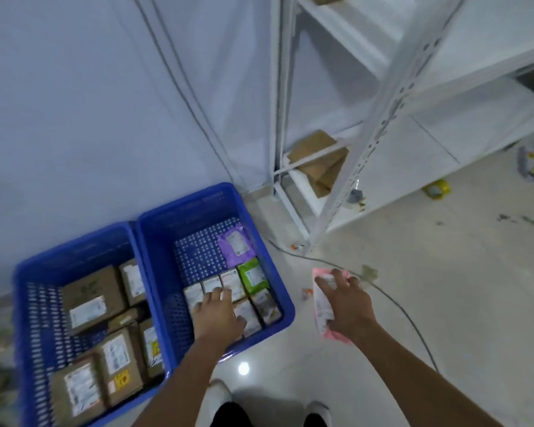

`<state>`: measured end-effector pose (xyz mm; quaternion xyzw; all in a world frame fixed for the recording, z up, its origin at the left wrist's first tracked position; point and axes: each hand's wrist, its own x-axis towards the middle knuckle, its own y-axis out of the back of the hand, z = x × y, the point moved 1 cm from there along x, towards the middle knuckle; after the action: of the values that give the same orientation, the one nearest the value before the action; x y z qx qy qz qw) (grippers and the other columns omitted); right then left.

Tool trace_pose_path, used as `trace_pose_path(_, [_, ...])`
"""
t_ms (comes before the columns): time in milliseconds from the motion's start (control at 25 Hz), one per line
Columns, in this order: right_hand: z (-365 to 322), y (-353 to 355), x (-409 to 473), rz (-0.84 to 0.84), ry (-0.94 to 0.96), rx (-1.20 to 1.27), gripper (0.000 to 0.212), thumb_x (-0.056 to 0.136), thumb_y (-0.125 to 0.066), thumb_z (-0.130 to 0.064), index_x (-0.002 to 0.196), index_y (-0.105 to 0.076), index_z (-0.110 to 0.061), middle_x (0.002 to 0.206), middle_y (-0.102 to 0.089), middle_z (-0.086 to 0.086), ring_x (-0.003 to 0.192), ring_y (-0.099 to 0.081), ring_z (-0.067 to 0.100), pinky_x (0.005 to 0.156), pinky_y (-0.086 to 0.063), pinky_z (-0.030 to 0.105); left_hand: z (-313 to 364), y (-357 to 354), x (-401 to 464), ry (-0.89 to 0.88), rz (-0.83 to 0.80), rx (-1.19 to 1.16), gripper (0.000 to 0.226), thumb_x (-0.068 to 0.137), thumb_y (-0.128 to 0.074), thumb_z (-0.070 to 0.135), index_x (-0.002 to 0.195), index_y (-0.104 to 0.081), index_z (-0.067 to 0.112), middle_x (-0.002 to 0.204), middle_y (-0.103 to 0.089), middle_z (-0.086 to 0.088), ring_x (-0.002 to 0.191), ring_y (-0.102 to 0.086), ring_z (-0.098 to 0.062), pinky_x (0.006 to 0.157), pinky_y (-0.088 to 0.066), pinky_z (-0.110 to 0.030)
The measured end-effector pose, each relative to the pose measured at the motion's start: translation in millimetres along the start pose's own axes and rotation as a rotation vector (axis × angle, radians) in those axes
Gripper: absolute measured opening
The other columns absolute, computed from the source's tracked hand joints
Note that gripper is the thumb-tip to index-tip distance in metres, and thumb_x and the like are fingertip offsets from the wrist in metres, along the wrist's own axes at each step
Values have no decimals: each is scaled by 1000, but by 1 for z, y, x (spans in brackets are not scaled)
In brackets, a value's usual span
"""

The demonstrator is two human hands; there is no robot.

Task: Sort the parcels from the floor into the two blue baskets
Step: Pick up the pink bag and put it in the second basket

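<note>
Two blue baskets are seen side by side on the pale floor (pixel 413 303), touching along one wall, set against the grey wall covering (pixel 90 103) at 12 o'clock. A pink parcel (pixel 322 306) is held in the right hand (pixel 349 306), clear of the floor and just outside the right basket (pixel 198 211) at its 3 o'clock side; the fingers are closed over the soft packet, with its white label partly visible below the fingertips. The left hand (pixel 218 315) is laid palm down, fingers spread and flat, on the small packets (pixel 232 283) packed along the near right part of the right basket; nothing is seen to be grasped by it. In that basket a green packet (pixel 253 275) lies at 1 o'clock from the left hand, and a purple packet (pixel 236 245) lies beyond it toward 12 o'clock; the far left part of the perforated base is bare. The left basket (pixel 74 251) is filled with brown cardboard boxes (pixel 90 298) bearing white labels, one with a yellow sticker.

White metal shelving (pixel 383 124) stands at 1 o'clock from the baskets, with flattened cardboard (pixel 318 158) on its lowest level. A grey cable (pixel 392 300) runs across the floor behind the right hand. A yellow tape roll (pixel 436 189) lies on the floor at 2 o'clock. White shoes (pixel 218 396) are visible at 6 o'clock.
</note>
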<state>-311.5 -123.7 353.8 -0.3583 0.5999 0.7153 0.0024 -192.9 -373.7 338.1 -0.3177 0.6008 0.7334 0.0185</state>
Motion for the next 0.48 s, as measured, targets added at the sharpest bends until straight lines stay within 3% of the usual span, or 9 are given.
trace_pose_path(200, [-119,24,48,-53,132,-27,97,71,-76,-43,148,-17,-42,155,-11,2,127,-35,32,88,-51,36,-111,8,-2,117,24,-114,62,81,-54,50,133,-42,19,138,-43,-4,126,-40,-27,101,-36,-40])
trace_pose_path(360, [-189,32,88,-82,186,-62,103,71,-79,-43,151,-14,-41,158,-7,3,132,-34,33,92,-49,38,-164,1,6,159,-5,-203,62,83,-54,49,135,-40,19,142,-39,-5,130,-37,-28,105,-34,-43])
trace_pose_path(480, [-223,29,114,-113,215,-101,105,68,-81,-44,150,-15,-38,157,-9,5,127,-40,33,87,-50,38,-186,-15,12,196,-36,-258,62,84,-53,50,135,-39,18,139,-41,-5,128,-38,-27,104,-35,-44])
